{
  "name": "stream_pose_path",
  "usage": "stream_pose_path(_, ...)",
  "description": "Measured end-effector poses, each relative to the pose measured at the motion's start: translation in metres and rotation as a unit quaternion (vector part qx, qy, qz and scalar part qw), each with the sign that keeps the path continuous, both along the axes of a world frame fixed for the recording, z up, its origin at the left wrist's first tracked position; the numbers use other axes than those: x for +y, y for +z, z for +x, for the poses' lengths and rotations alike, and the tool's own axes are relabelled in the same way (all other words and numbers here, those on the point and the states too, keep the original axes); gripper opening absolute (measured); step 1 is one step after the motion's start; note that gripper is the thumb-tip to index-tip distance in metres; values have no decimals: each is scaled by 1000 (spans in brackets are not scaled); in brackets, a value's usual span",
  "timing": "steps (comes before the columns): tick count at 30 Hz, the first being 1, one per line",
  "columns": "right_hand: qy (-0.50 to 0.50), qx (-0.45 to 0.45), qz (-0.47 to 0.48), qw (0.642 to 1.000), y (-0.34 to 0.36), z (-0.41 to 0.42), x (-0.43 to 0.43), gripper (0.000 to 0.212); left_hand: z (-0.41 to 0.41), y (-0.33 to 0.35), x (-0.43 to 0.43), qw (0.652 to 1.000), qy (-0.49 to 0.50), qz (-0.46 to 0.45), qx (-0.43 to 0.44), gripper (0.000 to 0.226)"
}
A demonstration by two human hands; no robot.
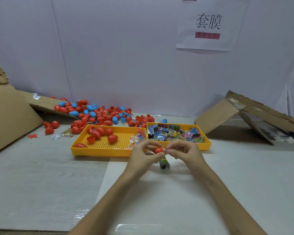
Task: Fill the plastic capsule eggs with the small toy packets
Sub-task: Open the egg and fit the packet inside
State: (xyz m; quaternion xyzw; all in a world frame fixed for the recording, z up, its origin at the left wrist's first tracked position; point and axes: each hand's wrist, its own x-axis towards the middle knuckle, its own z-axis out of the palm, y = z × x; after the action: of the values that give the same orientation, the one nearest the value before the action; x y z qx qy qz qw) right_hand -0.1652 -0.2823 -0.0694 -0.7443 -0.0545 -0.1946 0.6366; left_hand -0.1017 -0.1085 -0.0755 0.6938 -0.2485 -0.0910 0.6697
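Observation:
My left hand (pixel 143 154) grips a red capsule egg half (pixel 158 150) in front of the two yellow trays. My right hand (pixel 182 152) pinches a small toy packet (pixel 165 150) at the mouth of that half. More printed packets (pixel 164 163) hang below the hands, but which hand holds them is hidden. The left yellow tray (pixel 98 150) holds a few red eggs (pixel 112 138) and small clear bags of beads (pixel 135 139). The right yellow tray (pixel 208 143) is full of colourful toy packets (pixel 175 133).
A big pile of red and blue eggs (pixel 98 114) lies behind the trays against the white wall. Cardboard sheets lean at the left (pixel 10 116) and right (pixel 244 114). Loose eggs (pixel 50 127) and a small packet (pixel 55 137) lie left of the trays.

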Motion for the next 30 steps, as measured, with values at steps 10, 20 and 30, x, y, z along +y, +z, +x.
stream_pose_path(10, 8, 9, -14, 1000, 0, 0, 0, 23, 1, -1, -1, 1000, 6, 13, 4, 19)
stream_pose_path(20, -1, 17, -27, 999, 0, -1, 0, 20, -1, -1, 0, 1000, -20, 11, 0, 19)
stream_pose_path(30, -132, -53, -39, 989, -3, 3, 4, 30, -1, 2, 1, 996, -19, -47, 75, 18)
